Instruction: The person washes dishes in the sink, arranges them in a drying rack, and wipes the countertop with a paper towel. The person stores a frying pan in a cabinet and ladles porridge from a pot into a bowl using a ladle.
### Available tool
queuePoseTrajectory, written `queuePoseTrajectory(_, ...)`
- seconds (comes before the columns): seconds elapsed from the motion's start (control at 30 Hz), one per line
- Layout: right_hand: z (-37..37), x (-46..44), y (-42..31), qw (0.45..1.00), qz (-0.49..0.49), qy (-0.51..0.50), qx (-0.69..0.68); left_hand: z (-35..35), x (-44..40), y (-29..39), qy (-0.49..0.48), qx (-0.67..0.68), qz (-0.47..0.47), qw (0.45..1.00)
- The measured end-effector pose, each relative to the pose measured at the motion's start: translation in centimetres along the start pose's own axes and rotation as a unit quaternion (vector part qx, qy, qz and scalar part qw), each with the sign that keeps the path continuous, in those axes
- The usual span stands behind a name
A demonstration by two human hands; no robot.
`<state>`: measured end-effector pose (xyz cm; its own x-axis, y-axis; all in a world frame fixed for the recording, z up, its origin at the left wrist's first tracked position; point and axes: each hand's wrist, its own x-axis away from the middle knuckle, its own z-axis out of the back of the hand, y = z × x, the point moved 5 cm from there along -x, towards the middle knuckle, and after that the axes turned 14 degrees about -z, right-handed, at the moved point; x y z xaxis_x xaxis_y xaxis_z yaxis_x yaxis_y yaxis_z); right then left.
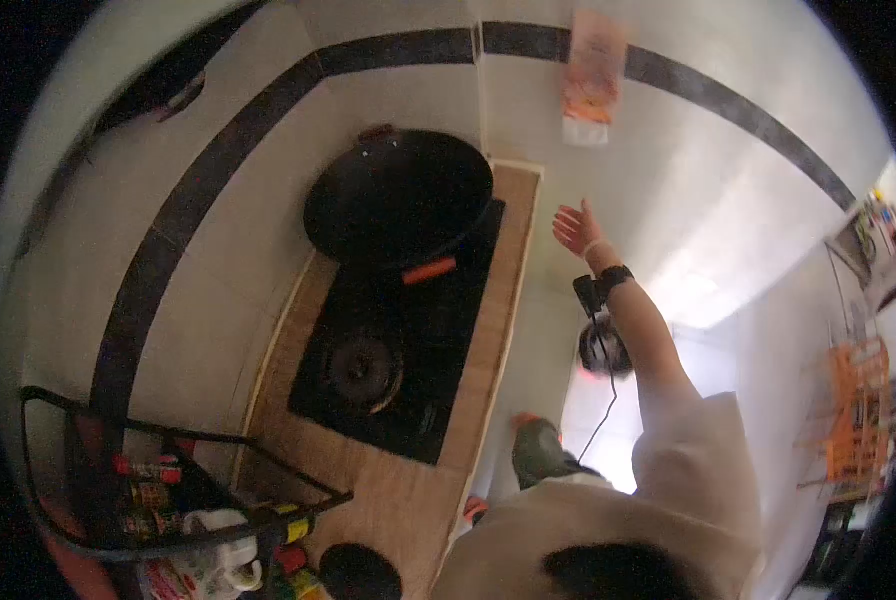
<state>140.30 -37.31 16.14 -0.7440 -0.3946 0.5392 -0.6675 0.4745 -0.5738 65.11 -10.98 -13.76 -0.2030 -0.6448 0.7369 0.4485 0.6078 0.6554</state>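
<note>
My right hand (575,230) reaches forward beyond the counter's right edge, palm turned to the left. Its fingers stretch out and hold nothing. A black strapped device with a cable is on the wrist. Above the hand, and apart from it, an orange-and-white packet (593,80) hangs against the wall; its print is blurred. To the left of the hand, a large black wok (403,198) with brown handles rests on the far part of the black cooktop (423,345). My left hand is out of view.
A round burner (363,370) lies nearer on the cooktop. At the lower left, a black wire rack (183,545) surrounds bottles and a white mug (233,550). A round black object (360,572) sits on the wooden counter (388,495). An orange chair (853,410) stands at far right.
</note>
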Motion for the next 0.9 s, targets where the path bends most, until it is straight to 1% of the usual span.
queuePoseTrajectory(0.1, 1.0, -11.7, -7.8, 0.996, 0.054, 0.05, -0.047, -4.3, 2.8, -0.3, 0.043, 0.019, 0.02, 0.999)
queuePoseTrajectory(0.17, 0.8, -16.7, -12.2, 0.994, -0.017, -0.041, -0.098, -5.9, 6.3, -3.0, 0.075, 0.031, 0.039, 0.996)
queuePoseTrajectory(0.2, 1.1, -18.6, -14.3, 0.994, 0.006, -0.065, -0.083, -6.7, 8.4, -4.6, 0.089, 0.037, 0.051, 0.994)
queuePoseTrajectory(0.23, 0.7, -17.9, -16.4, 0.993, 0.024, -0.092, -0.068, -7.3, 11.0, -6.4, 0.106, 0.045, 0.062, 0.991)
queuePoseTrajectory(0.27, 1.5, -19.2, -17.9, 0.99, 0.037, -0.122, -0.054, -7.9, 13.5, -8.5, 0.123, 0.052, 0.076, 0.988)
queuePoseTrajectory(0.33, 4.7, -24.4, -21.1, 0.978, 0.18, -0.102, 0.0, -9.1, 18.8, -11.8, 0.158, 0.065, 0.106, 0.98)
queuePoseTrajectory(0.37, 5.2, -26.7, -21.4, 0.98, 0.169, -0.107, -0.022, -9.8, 21.3, -13.3, 0.173, 0.071, 0.121, 0.975)
queuePoseTrajectory(0.4, 7.4, -29.3, -20.8, 0.951, 0.196, -0.152, 0.183, -10.2, 23.2, -14.8, 0.187, 0.077, 0.135, 0.97)
queuePoseTrajectory(0.43, 6.8, -24.9, -16.7, 0.961, 0.145, -0.157, 0.175, -10.5, 24.6, -16.3, 0.197, 0.08, 0.147, 0.966)
queuePoseTrajectory(0.47, 7.1, -22.4, -15.1, 0.815, 0.332, -0.211, 0.426, -11.1, 25.8, -17.3, 0.203, 0.084, 0.158, 0.963)
queuePoseTrajectory(0.5, 9.3, -21.7, -12.4, 0.567, 0.489, -0.244, 0.616, -11.7, 26.9, -18.0, 0.211, 0.092, 0.167, 0.959)
queuePoseTrajectory(0.53, 13.7, -23.0, -9.0, 0.249, 0.595, -0.249, 0.722, -12.4, 27.5, -19.4, 0.218, 0.105, 0.173, 0.955)
queuePoseTrajectory(0.57, 22.0, -31.6, -7.2, 0.288, 0.491, -0.336, 0.751, -12.8, 27.8, -20.6, 0.225, 0.141, 0.173, 0.948)
queuePoseTrajectory(0.6, 24.4, -33.3, -3.7, 0.256, 0.47, -0.315, 0.784, -13.6, 29.2, -19.3, 0.233, 0.134, 0.173, 0.947)
queuePoseTrajectory(0.63, 26.4, -34.5, -0.3, 0.22, 0.448, -0.295, 0.815, -15.6, 30.8, -15.3, 0.242, 0.127, 0.175, 0.946)
queuePoseTrajectory(0.67, 21.3, -26.5, 2.6, 0.307, 0.393, -0.25, 0.83, -16.6, 31.3, -14.9, 0.246, 0.133, 0.179, 0.943)
queuePoseTrajectory(0.7, 12.4, -14.1, 5.7, 0.396, 0.342, -0.2, 0.829, -17.5, 32.4, -15.1, 0.25, 0.138, 0.186, 0.94)
queuePoseTrajectory(0.8, 4.8, -1.2, 15.3, 0.557, 0.14, -0.274, 0.771, -18.9, 33.1, -18.0, 0.245, 0.216, 0.185, 0.927)
queuePoseTrajectory(0.83, 3.9, 1.4, 19.8, 0.565, 0.016, -0.33, 0.756, -18.8, 32.9, -18.6, 0.244, 0.228, 0.18, 0.925)
queuePoseTrajectory(0.87, 1.7, 5.1, 23.5, 0.612, -0.038, -0.413, 0.673, -19.4, 33.7, -17.4, 0.254, 0.204, 0.182, 0.928)
queuePoseTrajectory(0.9, 0.6, 7.7, 27.1, 0.544, -0.037, -0.453, 0.705, -19.6, 34.2, -16.6, 0.262, 0.18, 0.18, 0.931)
